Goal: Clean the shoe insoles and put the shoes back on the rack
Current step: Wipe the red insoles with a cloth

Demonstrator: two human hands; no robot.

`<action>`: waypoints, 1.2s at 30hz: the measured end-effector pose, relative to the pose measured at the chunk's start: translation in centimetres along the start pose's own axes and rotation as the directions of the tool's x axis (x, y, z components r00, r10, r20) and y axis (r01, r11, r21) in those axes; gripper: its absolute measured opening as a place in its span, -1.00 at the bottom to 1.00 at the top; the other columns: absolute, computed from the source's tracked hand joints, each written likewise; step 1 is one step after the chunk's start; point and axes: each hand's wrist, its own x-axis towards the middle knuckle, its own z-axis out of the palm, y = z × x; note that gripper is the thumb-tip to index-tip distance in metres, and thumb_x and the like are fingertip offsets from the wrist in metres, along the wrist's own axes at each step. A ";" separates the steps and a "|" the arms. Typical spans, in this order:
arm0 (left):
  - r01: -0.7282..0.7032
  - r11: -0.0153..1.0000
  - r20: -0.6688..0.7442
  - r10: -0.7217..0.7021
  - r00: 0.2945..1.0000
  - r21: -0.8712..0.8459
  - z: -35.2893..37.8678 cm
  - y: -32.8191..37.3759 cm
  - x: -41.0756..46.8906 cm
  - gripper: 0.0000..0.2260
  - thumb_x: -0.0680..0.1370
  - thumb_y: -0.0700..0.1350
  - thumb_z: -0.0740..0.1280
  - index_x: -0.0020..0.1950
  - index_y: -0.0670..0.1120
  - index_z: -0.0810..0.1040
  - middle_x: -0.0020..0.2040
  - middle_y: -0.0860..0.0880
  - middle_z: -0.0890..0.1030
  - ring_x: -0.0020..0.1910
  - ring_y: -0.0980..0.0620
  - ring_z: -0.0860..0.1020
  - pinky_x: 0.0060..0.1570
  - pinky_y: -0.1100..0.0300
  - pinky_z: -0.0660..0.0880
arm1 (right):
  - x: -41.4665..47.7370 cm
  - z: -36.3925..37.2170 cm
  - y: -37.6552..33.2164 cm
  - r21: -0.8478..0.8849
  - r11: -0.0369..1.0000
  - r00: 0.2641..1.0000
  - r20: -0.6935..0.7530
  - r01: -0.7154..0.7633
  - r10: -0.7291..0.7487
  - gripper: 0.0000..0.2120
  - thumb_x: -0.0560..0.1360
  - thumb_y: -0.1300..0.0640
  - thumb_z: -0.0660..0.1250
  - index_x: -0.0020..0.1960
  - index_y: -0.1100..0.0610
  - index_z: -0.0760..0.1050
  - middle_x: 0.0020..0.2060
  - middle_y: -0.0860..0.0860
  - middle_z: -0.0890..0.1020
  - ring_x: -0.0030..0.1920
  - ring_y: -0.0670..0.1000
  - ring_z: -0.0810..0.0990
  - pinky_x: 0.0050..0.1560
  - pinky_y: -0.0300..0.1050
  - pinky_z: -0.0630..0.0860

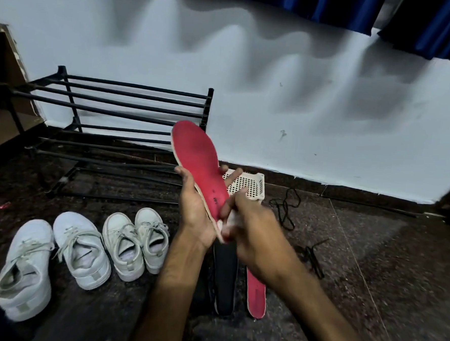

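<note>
Two bare forearms reach into view from the bottom edge, with no sleeves, watch, bracelets or rings visible. The left hand point(195, 208) and right hand point(254, 225) are ungloved, fingers slender, nails short. A dark garment edge shows at the lower left corner

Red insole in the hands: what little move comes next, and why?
Probably slide the right hand, which presses a white cloth on the heel, up toward the toe of the red foam insole. The left hand holds it steady, and the upper part looks unwiped.
</note>
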 end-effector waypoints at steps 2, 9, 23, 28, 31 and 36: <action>-0.096 0.994 -0.007 0.095 0.995 -0.055 0.0 0.4 0.2 -0.30 0.50 0.43 -0.11 -0.03 -0.13 0.53 -0.12 -0.09 0.55 0.19 -0.24 0.55 0.07 -0.23 0.52 | -1.3 0.6 0.0 0.018 1.000 0.999 0.036 0.006 -0.006 -0.63 0.35 0.38 0.33 -0.05 -0.06 0.38 -0.17 0.00 0.54 -0.15 -0.02 0.52 -0.11 0.05 0.52; -0.094 0.993 0.070 0.100 0.993 -0.074 0.1 3.2 0.0 -0.31 0.46 0.48 -0.06 -0.01 -0.09 0.49 -0.11 -0.03 0.47 0.33 -0.25 0.43 0.22 -0.37 0.37 | -0.4 -2.3 -1.3 0.227 0.973 0.998 -0.050 0.049 -0.039 -0.77 0.42 0.32 0.42 -0.06 0.03 0.50 -0.17 -0.08 0.62 -0.11 -0.06 0.58 -0.09 -0.09 0.51; -0.027 0.997 -0.028 0.025 0.999 -0.074 1.5 1.9 -1.2 -0.32 0.43 0.49 -0.02 -0.02 -0.10 0.45 -0.14 -0.05 0.50 0.19 -0.16 0.57 -0.09 -0.11 0.60 | 0.2 -1.2 -2.5 -0.008 0.999 0.994 -0.105 0.040 -0.040 -0.81 0.36 0.31 0.48 -0.14 0.05 0.67 -0.22 -0.11 0.68 -0.15 -0.17 0.59 -0.09 -0.38 0.47; 0.052 0.998 -0.042 -0.054 0.998 -0.042 3.0 1.2 -1.5 -0.29 0.48 0.46 -0.07 -0.27 -0.13 0.52 -0.48 -0.01 0.48 -0.60 0.11 0.44 -0.53 0.37 0.42 | 3.2 -2.3 -2.2 -0.365 0.909 0.953 -0.145 0.199 -0.267 -0.97 0.39 0.12 0.45 -0.22 0.01 0.63 -0.27 -0.10 0.64 -0.09 0.02 0.48 -0.16 -0.02 0.45; 0.053 0.996 -0.055 -0.057 0.997 -0.067 3.5 0.6 -1.5 -0.28 0.50 0.44 -0.07 -0.43 -0.08 0.53 -0.56 0.00 0.41 -0.56 0.10 0.45 -0.37 0.30 0.50 | 3.8 -2.3 -2.1 -0.482 0.863 0.947 -0.181 0.151 -0.266 -0.93 0.43 0.05 0.39 -0.19 0.04 0.60 -0.25 -0.07 0.63 -0.13 0.03 0.42 -0.19 -0.01 0.43; 0.051 0.995 -0.052 -0.055 0.997 -0.085 1.7 0.9 -0.7 -0.29 0.46 0.48 -0.05 -0.12 -0.10 0.56 -0.20 -0.04 0.60 0.07 -0.09 0.61 -0.12 0.16 0.55 | 0.9 -1.4 -2.0 -0.187 0.974 0.982 -0.116 0.126 -0.149 -0.92 0.40 0.20 0.45 -0.12 0.06 0.64 -0.16 -0.04 0.63 -0.05 -0.02 0.48 -0.02 -0.19 0.42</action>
